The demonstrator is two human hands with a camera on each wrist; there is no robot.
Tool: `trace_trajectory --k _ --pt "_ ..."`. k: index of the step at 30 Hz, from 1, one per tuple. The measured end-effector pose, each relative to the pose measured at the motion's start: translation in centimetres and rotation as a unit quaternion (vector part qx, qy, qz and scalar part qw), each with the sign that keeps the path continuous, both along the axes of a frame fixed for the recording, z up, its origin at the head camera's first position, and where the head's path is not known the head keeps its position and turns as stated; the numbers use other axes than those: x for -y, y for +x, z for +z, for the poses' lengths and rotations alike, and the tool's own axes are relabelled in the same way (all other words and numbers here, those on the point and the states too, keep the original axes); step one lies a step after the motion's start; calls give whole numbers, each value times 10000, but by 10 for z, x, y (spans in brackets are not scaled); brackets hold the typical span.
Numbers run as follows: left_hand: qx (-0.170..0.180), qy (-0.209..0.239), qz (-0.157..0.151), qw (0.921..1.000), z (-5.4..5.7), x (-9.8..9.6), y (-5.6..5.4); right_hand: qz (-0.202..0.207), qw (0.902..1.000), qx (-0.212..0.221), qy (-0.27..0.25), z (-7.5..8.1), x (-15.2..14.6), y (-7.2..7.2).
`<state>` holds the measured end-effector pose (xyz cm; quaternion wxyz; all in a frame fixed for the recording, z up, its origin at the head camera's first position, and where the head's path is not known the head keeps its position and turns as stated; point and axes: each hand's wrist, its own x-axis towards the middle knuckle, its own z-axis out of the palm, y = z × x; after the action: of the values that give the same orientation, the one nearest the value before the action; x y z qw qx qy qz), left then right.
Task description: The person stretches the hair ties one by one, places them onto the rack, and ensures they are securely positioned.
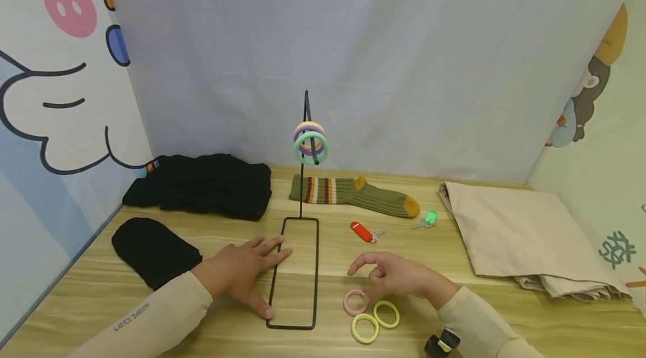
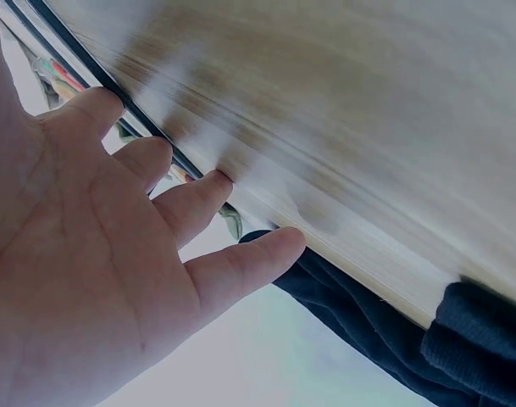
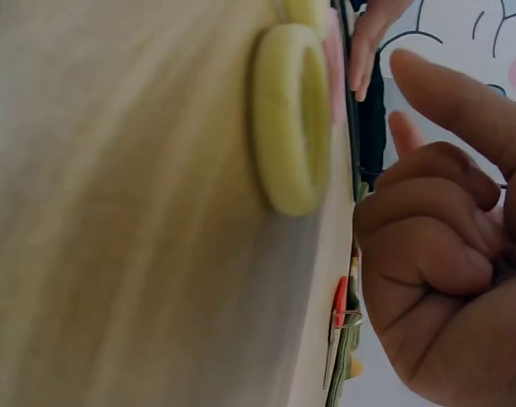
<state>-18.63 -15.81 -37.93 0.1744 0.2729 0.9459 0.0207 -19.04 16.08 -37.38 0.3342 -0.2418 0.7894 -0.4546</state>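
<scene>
A black wire stand has a rectangular base (image 1: 317,274) on the wooden table and an upright (image 1: 301,189). Mint green (image 1: 296,151), purple and light orange rings hang on its top arm. My left hand (image 1: 244,271) spreads its fingers over the base's left side, thumb by the near left corner. Low over the table, my right hand (image 1: 404,276) holds nothing; index finger and thumb stand apart while the other fingers are curled. Close to it lie a pink ring (image 1: 345,303) and two yellow rings, one nearer me (image 1: 353,330), the other to its right (image 1: 397,316).
Behind the stand lies a green striped sock (image 1: 343,192). Keys with a red tag (image 1: 361,232) and a green tag (image 1: 430,217) are right of it. Black folded cloth (image 1: 207,187) and a smaller black knit item (image 1: 151,251) lie left, beige folded cloth (image 1: 520,229) right.
</scene>
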Motion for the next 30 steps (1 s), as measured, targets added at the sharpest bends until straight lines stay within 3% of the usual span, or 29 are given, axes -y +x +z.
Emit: trace_trajectory --k 4,13,30 --pt "0 10 10 10000 1 0 1 164 9996 112 198 -4 0 2" --pt "3 -4 56 10000 1 0 1 386 9958 -447 694 -2 8 7" --pt "-15 48 15 10000 0 0 2 462 9918 -940 732 -4 15 8"
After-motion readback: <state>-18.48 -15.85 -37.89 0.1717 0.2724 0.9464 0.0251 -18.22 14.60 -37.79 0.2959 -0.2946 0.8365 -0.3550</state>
